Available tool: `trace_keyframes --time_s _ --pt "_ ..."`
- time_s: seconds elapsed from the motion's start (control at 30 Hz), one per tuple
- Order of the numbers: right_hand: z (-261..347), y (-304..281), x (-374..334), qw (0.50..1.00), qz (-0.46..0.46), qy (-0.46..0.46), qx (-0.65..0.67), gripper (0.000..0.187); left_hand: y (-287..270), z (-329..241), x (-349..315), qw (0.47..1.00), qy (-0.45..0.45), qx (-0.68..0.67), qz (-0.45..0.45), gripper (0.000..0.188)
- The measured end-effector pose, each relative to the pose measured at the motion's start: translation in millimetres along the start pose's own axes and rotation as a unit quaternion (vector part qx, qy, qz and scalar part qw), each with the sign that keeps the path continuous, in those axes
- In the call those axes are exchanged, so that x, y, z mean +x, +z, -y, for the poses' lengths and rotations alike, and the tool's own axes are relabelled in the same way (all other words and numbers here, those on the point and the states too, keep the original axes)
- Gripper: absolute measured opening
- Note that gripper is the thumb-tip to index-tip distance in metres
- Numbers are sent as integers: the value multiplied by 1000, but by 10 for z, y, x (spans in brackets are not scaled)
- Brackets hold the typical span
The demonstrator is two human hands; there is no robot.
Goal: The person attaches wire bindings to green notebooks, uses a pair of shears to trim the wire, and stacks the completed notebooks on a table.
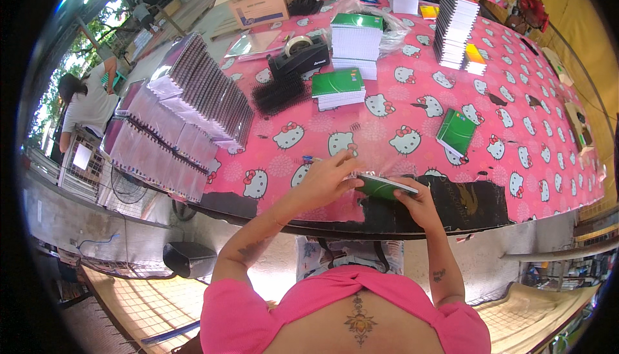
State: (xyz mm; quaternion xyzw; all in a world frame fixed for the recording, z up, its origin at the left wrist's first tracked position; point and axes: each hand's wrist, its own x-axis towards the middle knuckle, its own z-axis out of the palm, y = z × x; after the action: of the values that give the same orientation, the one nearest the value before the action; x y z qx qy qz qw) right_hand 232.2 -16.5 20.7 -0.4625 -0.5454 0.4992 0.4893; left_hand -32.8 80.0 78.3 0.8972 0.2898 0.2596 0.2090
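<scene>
Close to the table's near edge, a small green-covered notebook [382,187] is held tilted between my two hands. My right hand [418,203] grips its right end, thumb on top. My left hand [333,177] is closed in a pinch at the notebook's left end; what exactly lies under its fingertips is partly hidden. Beyond my right hand a green notebook [456,132] lies alone on the pink patterned tablecloth [406,140]. Ahead of my left hand are a short stack of green notebooks [338,84] and a bunch of black binding coils [278,95].
Tall stacks of coil-bound notebooks [205,93] stand at left. Farther back are a black tape dispenser [303,59], a taller green-topped stack [356,41], a cardboard box [258,2] and a black-coiled stack [455,28]. One person [90,99] is at far left, another across the table.
</scene>
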Motion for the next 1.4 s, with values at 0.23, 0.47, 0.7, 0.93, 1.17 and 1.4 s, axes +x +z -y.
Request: trace_keyframes --time_s 0.23,0.47,0.7,0.93,1.17,1.4 --pt "-23 31 -43 1000 -9 -28 -5 29 -21 -160 95 995 -33 71 60 48" --pt "149 174 -71 996 -92 -12 15 31 715 -397 -503 973 0 226 -48 80" --pt "244 152 -129 999 -25 -19 -27 31 651 -397 -467 957 10 282 -64 77" --pt "279 187 -97 999 -17 -28 -13 29 190 -508 -58 955 10 281 -95 51" --pt "386 57 -150 995 12 -31 -96 28 -28 -325 9 997 69 35 -9 20" --pt "293 96 -150 998 34 7 -49 27 -58 -232 -92 998 64 23 -5 23"
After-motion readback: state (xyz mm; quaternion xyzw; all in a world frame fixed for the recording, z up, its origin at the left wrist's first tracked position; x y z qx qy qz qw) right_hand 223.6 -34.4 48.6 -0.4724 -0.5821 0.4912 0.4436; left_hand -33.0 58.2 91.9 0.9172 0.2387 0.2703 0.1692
